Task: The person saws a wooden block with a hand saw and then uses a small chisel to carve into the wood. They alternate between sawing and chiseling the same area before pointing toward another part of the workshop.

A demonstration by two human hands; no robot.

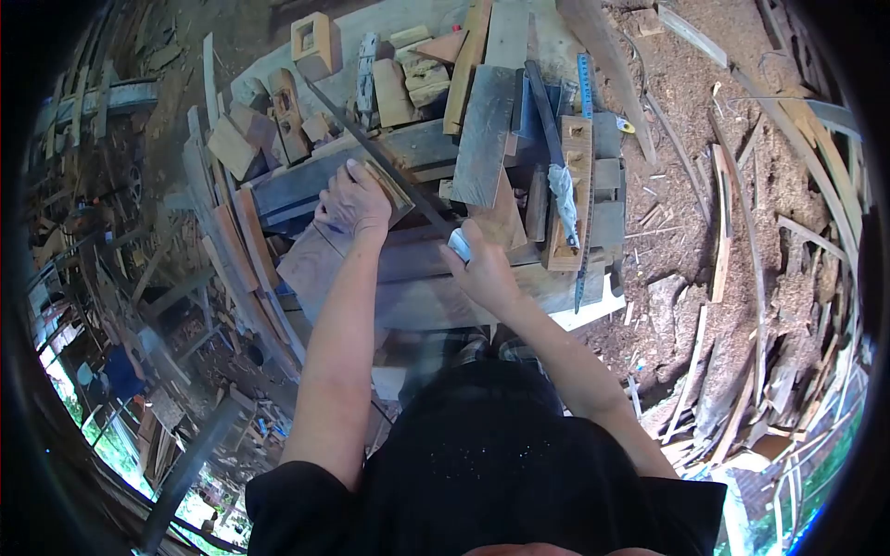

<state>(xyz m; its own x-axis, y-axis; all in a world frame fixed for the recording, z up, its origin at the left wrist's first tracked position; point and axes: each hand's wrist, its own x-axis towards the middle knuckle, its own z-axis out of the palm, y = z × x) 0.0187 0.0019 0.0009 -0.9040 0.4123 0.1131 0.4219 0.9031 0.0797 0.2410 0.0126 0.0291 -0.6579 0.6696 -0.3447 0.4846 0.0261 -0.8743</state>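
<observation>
My right hand is wrapped round the pale handle of a long narrow metal tool. The tool's dark blade runs up and left across the bench, past my left hand. My left hand presses down with bent fingers on a wooden piece beside the blade; its fingertips are partly hidden. Beneath that hand lies a broad brown wooden block.
Wood blocks crowd the bench's far side. A dark board, a wooden plane-like body and a blue measuring tape lie to the right. Wood strips and shavings cover the ground.
</observation>
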